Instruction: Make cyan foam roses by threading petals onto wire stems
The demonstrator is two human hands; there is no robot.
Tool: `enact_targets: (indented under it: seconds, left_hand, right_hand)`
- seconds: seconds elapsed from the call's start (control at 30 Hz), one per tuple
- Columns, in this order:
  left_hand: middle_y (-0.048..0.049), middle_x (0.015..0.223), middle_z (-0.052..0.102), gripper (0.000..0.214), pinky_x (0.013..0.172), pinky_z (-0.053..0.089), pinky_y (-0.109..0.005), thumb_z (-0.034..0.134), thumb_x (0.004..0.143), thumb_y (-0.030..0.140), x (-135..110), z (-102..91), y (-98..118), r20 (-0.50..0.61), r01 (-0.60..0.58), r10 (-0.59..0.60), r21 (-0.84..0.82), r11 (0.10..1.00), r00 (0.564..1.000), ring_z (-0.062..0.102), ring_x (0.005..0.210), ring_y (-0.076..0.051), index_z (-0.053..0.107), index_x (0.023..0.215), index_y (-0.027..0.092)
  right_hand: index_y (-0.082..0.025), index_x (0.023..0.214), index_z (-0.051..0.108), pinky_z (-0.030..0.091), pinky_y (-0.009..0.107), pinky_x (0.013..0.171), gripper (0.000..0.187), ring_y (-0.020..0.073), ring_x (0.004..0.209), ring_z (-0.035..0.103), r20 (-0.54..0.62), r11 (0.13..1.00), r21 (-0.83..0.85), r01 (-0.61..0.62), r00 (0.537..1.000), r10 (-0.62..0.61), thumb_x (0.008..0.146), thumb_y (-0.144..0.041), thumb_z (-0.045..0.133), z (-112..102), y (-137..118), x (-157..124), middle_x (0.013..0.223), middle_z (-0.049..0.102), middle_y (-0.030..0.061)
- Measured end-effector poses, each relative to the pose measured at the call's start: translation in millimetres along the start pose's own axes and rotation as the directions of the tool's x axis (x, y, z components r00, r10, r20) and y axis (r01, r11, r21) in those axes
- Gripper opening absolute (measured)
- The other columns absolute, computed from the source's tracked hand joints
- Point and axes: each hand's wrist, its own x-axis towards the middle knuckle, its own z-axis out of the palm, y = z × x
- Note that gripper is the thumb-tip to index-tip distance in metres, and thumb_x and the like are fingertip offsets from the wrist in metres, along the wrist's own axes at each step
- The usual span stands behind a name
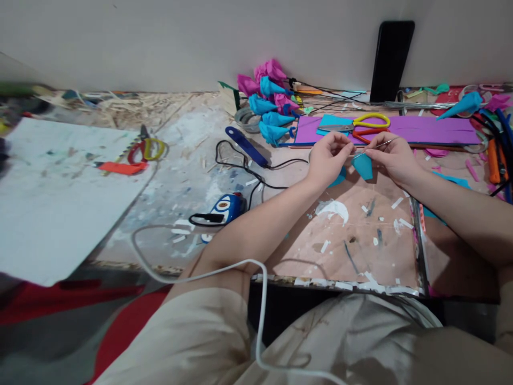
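Thin wire [387, 143] in the fingers [375, 154] (blue paper [363, 167] at its end)

Your paper piece [363, 167] is turquoise. You have a purple sheet [436, 130] and scissors [352, 128] with silver blades [334, 128], a yellow handle [374, 125] and a red handle [360, 137]. You see pink paper buds [271, 69] and sky-blue paper buds [262, 104], a black phone [391, 61] and a white cable [263, 299]. Your clothing [360, 337] is beige; your tan tabletop [393, 251] is flecked with white smears [339, 211] and dark streaks [350, 256].

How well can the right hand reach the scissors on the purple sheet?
Probably yes: the scissors lie beyond the right hand, yellow handle uncovered, but that hand apparently holds a thin wire.
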Motion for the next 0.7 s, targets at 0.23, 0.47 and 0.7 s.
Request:
enact_targets:
  seconds: [0.23, 0.47, 0.7]
  left_hand:
    - [0.0023, 0.070, 0.073, 0.023, 0.053, 0.055, -0.022, 0.087, 0.089, 0.025, 6.5, -9.9, 12.1, 0.262, 0.131, -0.145, 0.069, 0.989, 0.954, 0.073, 0.056, -0.013, 0.064, 0.088, 0.020]
    - [0.0007, 0.076, 0.074, 0.031, 0.062, 0.057, -0.025, 0.094, 0.085, 0.036, 12.9, -16.6, 13.3, 0.349, 0.130, -0.142, 0.059, 0.990, 0.926, 0.070, 0.065, -0.013, 0.069, 0.090, 0.019]
    - [-0.0004, 0.076, 0.076, 0.031, 0.064, 0.058, -0.025, 0.096, 0.081, 0.028, 12.1, -20.6, 20.8, 0.405, 0.269, -0.253, 0.018, 0.963, 0.879, 0.072, 0.066, -0.013, 0.069, 0.091, 0.018]
  right_hand:
    - [-0.025, 0.079, 0.067, 0.049, 0.031, 0.063, 0.041, 0.0159, 0.067, 0.063, 0.013, 0.999, -0.025, 0.028, 1.000, -0.028, 0.065, -0.037, 0.104, 0.8, -1.4, -1.0, 0.073, 0.071, -0.0012]
    - [-0.024, 0.081, 0.066, 0.048, 0.033, 0.062, 0.039, 0.0157, 0.064, 0.061, 0.034, 0.999, -0.037, 0.003, 0.999, -0.002, 0.071, -0.035, 0.102, 0.9, -3.7, -3.3, 0.075, 0.071, 0.0009]
    - [-0.024, 0.080, 0.068, 0.047, 0.032, 0.062, 0.047, 0.0173, 0.066, 0.063, 0.040, 0.997, -0.079, 0.024, 0.999, -0.021, 0.066, -0.048, 0.106, 0.4, -3.7, -3.9, 0.073, 0.071, 0.0008]
